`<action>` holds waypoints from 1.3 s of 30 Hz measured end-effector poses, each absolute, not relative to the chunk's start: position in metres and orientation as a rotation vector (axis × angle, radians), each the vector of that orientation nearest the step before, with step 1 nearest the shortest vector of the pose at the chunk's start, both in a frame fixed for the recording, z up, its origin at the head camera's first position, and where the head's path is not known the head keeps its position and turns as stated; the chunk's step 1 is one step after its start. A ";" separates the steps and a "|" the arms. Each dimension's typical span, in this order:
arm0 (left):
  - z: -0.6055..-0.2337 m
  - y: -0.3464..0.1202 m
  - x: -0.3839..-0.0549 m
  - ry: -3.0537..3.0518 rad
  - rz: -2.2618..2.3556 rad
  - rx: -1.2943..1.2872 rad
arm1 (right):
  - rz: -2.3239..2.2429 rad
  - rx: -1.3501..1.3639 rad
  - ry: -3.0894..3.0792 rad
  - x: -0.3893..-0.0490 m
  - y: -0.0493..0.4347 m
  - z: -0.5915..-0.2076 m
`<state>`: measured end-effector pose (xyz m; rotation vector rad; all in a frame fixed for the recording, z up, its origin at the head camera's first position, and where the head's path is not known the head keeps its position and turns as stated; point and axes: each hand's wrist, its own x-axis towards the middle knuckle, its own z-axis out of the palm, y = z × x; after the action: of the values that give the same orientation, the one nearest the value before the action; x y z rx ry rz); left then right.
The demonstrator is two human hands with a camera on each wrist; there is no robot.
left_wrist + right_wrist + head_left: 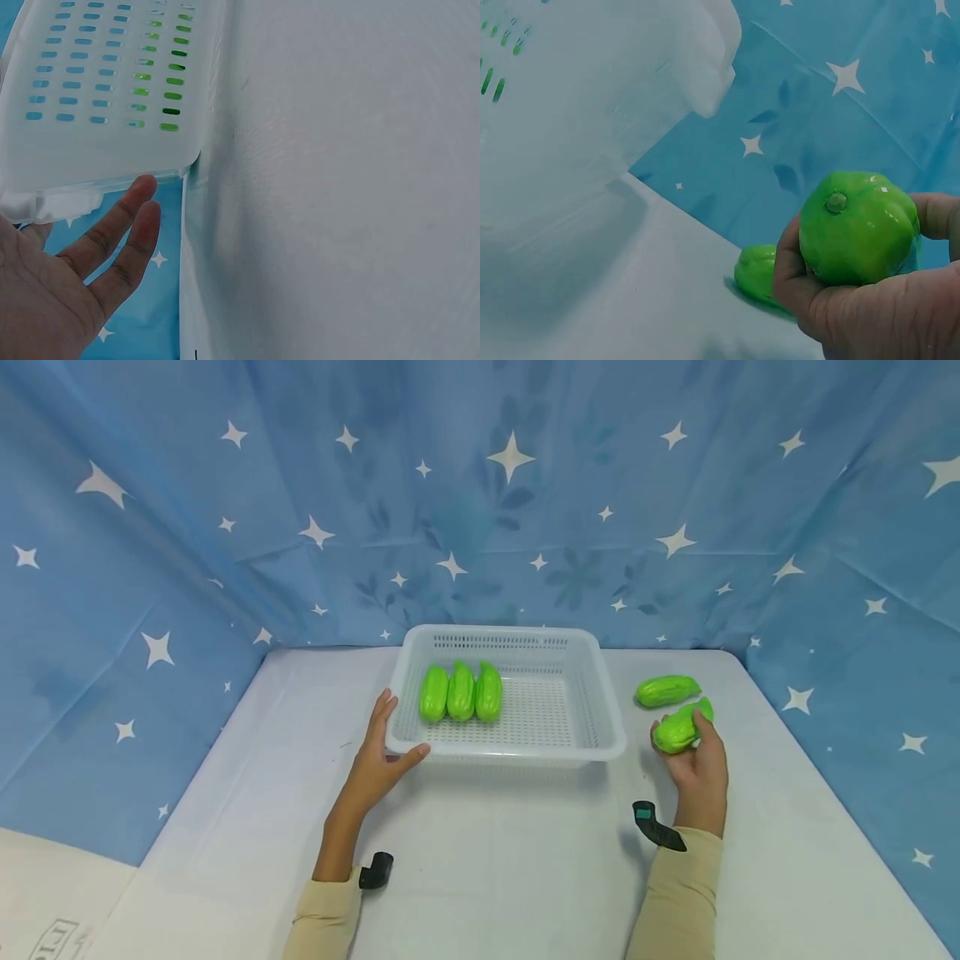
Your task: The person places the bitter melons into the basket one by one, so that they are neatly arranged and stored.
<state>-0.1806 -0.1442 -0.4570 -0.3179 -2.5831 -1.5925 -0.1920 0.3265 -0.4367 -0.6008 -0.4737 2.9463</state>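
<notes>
Spread wide, with fingers and thumb apart, the left hand (377, 768) is at the near left corner of a white plastic basket (510, 750), its thumb at the front rim and its fingers alongside the left side. Below it comes a beige left sleeve (322, 914), with a black wrist camera (377, 870) at the cuff. The basket sits toward the back of the white table (495, 852). In its left half, three bright green vegetables lie side by side, pointing front to back: the left one (433, 693), the middle one (461, 692) and the right one (489, 692). Their green also shows through the side slots in the left wrist view.

Right of the basket, well apart from it, a loose vegetable (666, 691) lies sideways on the table, its narrow end to the right. Just in front of it, the right hand (701, 768) is clamped on a fifth vegetable (677, 729), thumb on one side and fingers curled round the other; the right wrist view shows the blunt end with a small round knob. A second black camera (656, 828) sits by the right sleeve (678, 893). Behind everything hangs a blue curtain (480, 502) with white stars.
</notes>
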 end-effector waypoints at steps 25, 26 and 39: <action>-0.456 -0.143 -0.180 -2.574 -1.592 -0.313 | 2.789 -0.027 -1.442 -0.205 0.287 -0.377; -0.457 -0.143 -0.180 -2.573 -1.592 -0.312 | 2.779 -0.034 -1.477 -0.207 0.284 -0.374; -0.457 -0.143 -0.180 -2.577 -1.582 -0.307 | 2.671 -0.187 -1.853 -0.230 0.249 -0.344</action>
<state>-0.1798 -0.1426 -0.4566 -0.3066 -2.5767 -1.5817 -0.2297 0.2487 -0.3438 -0.1871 -1.8533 2.6712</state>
